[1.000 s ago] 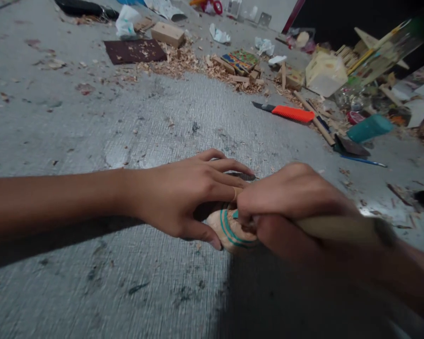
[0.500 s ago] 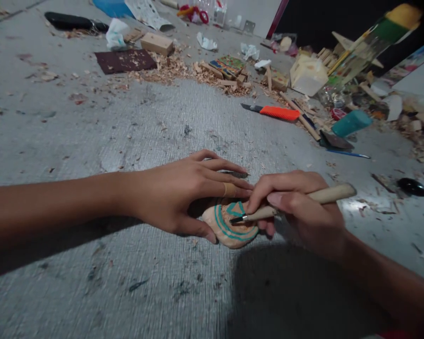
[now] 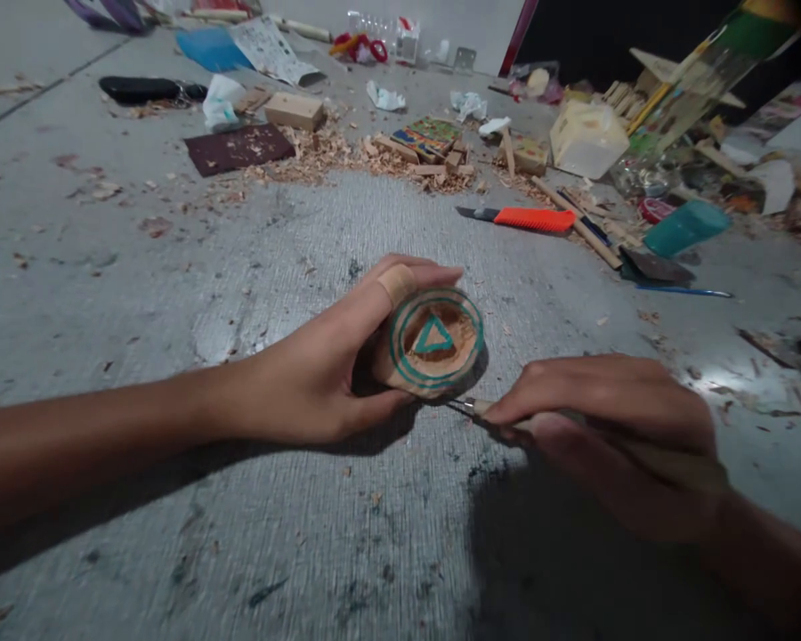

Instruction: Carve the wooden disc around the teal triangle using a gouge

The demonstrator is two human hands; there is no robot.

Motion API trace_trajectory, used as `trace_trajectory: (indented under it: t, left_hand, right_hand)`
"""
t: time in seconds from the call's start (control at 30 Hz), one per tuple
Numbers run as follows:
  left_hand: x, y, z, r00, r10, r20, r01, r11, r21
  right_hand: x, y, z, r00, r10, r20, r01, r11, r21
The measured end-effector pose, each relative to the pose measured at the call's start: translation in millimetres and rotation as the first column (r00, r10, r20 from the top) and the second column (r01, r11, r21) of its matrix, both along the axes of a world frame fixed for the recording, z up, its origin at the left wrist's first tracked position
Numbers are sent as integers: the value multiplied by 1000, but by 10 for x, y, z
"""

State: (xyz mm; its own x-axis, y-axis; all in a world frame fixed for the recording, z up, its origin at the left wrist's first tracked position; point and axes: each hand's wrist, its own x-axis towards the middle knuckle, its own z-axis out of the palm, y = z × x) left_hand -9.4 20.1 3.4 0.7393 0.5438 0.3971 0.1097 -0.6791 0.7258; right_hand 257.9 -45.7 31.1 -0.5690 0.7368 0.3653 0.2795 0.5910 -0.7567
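Note:
My left hand [image 3: 334,365] is closed round a small round wooden piece [image 3: 433,343], tilting it up so its face shows. Teal rings and a teal triangle are drawn on that face, and the middle is carved into a shallow hollow. One finger of this hand wears a tan bandage. My right hand [image 3: 607,427] grips a wooden-handled carving tool [image 3: 481,409] in a pinch. Its metal tip lies just below the lower edge of the wooden piece. Both hands hover low over the grey textured floor [image 3: 173,294].
An orange-handled utility knife [image 3: 524,218] lies beyond the hands. Wood shavings, wooden blocks [image 3: 294,111], a dark sandpaper sheet [image 3: 238,147], a painted block [image 3: 431,135], a teal container [image 3: 684,227], sticks and paper scraps litter the far and right side.
My left hand has lifted and turned the wooden piece from flat on the floor to face up toward me. The carving tool has left the piece's face and dropped below its edge.

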Motion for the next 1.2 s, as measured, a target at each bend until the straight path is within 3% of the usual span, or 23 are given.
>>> trace_trajectory:
  t: [0.13, 0.23, 0.3, 0.37, 0.47, 0.53, 0.63, 0.73, 0.83, 1.0, 1.1, 1.2]
  left_hand:
    - [7, -32, 50, 999, -25, -39, 22, 998, -62]
    - [2, -72, 95, 997, 26, -74, -11, 980, 199]
    - [-12, -97, 126, 991, 94, -95, -42, 894, 446]
    - [-30, -109, 163, 977, 165, -133, -50, 789, 612]
    - [-42, -86, 226, 954, 209, -216, 21, 670, 742]
    - [-33, -49, 259, 941, 161, -298, 132, 638, 758]
    - [-12, 19, 253, 924, 33, -381, 260, 676, 690]
    - [-1, 92, 168, 932, -35, -360, 241, 802, 546]
    - [-8, 155, 86, 935, -151, -322, 252, 919, 301]
    - [-58, 183, 64, 949, -224, -221, 251, 962, 105]
    - [-82, 177, 62, 982, -130, -138, 120, 990, -75]
    - [-72, 182, 64, 996, -11, -91, -12, 970, -244]
  right_hand:
    - [-19, 8, -62, 998, 22, 56, -25, 999, 42]
    - [-15, -25, -68, 999, 15, 50, -16, 999, 34]
    - [2, -37, -58, 999, -19, 43, 16, 998, 64]
    - [20, -34, -43, 998, -48, 45, 43, 992, 118]
    - [28, -15, -24, 996, -52, 72, 40, 987, 156]
    - [20, -8, -17, 996, -42, 83, 29, 988, 155]
    - [0, -9, -15, 996, -28, 83, 15, 988, 156]
    - [-17, -6, -16, 997, -37, 60, 27, 986, 162]
    - [-32, 4, -16, 997, -65, 40, 58, 986, 157]
    - [-46, 11, -21, 998, -69, 5, 68, 987, 143]
    - [-39, -4, -13, 999, -33, -29, 36, 993, 113]
    - [-25, -31, -10, 999, 26, -34, -23, 997, 77]
